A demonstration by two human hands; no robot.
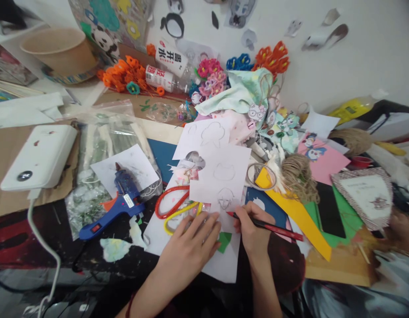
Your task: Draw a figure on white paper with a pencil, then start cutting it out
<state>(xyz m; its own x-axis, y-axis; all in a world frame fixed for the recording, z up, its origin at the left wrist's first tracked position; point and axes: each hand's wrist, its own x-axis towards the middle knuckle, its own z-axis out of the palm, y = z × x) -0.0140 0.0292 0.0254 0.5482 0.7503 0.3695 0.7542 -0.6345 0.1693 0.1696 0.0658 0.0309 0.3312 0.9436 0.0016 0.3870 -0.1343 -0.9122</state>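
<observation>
My right hand [255, 229] grips a red and black pen [274, 228], its tip at the lower right of a white sheet of paper [207, 176]. The sheet bears a pencil outline and a small drawn face [226, 198]; a cut-out gap is at its left. My left hand [193, 238] lies with fingers stretched over the sheet's lower edge. Beneath and beside that hand are a red cord loop [160, 205] and a yellow loop [169, 223]. A green paper scrap [224, 241] lies between the hands on another white sheet.
On the left are a blue glue gun [116, 212] and a white power bank [40, 154] with a cable. Twine [299, 176], yellow paper [297, 216] and a dark phone-like slab [330, 210] lie right. Pipe-cleaner flowers [125, 73], bottles and fabric [237, 90] crowd the back by the wall.
</observation>
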